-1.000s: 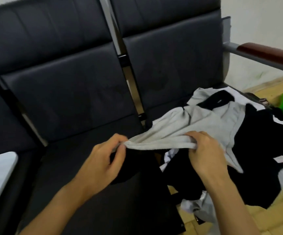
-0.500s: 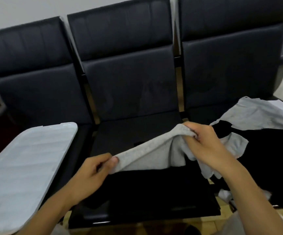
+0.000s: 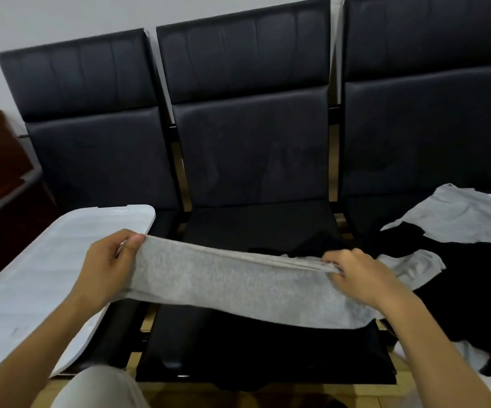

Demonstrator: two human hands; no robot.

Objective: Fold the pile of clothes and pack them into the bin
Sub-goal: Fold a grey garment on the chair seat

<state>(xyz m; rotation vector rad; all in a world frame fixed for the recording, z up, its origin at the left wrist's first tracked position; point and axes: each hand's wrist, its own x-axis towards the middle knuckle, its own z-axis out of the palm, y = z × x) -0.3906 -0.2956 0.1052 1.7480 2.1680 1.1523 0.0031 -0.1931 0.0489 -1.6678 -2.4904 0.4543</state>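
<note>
Two hands were in view, both gripping one grey garment (image 3: 238,284). The left hand (image 3: 107,265) pinched its upper edge between thumb and curled fingers, and the right hand (image 3: 356,275) bunched the same edge in a closed grip. The cloth was stretched between the hands and hung below them over the front of the middle seat (image 3: 256,228).

The bench had three black padded seats side by side, each with a tall backrest. Under the held garment, below both hands, some black fabric (image 3: 268,348) lay across the middle seat and drooped over its front edge.

To the right of the right hand, the pile of clothes (image 3: 459,278) covered the right seat: black cloth mixed with at least one more grey piece (image 3: 459,216) spread behind it, and a small grey flap just beside the right wrist. How many garments the pile held could not be counted.

To the left of the left hand, and partly behind it, one white ribbed lid (image 3: 32,284) lay flat over the left seat, its far corner close to the left thumb. Whether a bin sat under it could not be told.
</note>
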